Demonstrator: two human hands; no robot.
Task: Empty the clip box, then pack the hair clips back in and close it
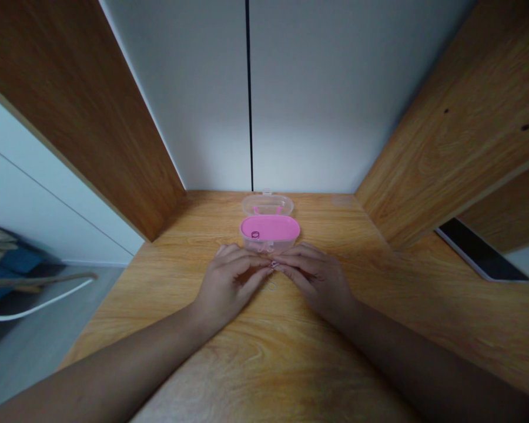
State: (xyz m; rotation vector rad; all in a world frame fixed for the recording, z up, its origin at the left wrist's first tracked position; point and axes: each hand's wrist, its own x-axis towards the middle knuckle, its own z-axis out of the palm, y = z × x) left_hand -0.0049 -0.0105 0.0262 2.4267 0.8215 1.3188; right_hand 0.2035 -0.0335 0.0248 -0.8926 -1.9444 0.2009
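Note:
My left hand (231, 273) and my right hand (311, 276) meet in front of the box, thumbs and fingers pinched together. Between their fingertips is a small, pale pink band (274, 265), partly covered, its exact form hard to make out. A thin, pale loop (271, 286) shows just below the fingertips; I cannot tell whether it joins the band. Behind the hands stands a clear, oval plastic box (247, 242) with its lid (267, 203) swung back. Inside it is a pink inner tray (275, 226), and a small dark elastic loop (255, 235) lies on the tray's left part.
All this is on a wooden desk top (255, 364). White panels (300, 117) rise behind it, with wooden boards at both sides. A dark-screened phone or tablet (480, 247) lies at the right. A curved white rod (39, 308) is beyond the left edge.

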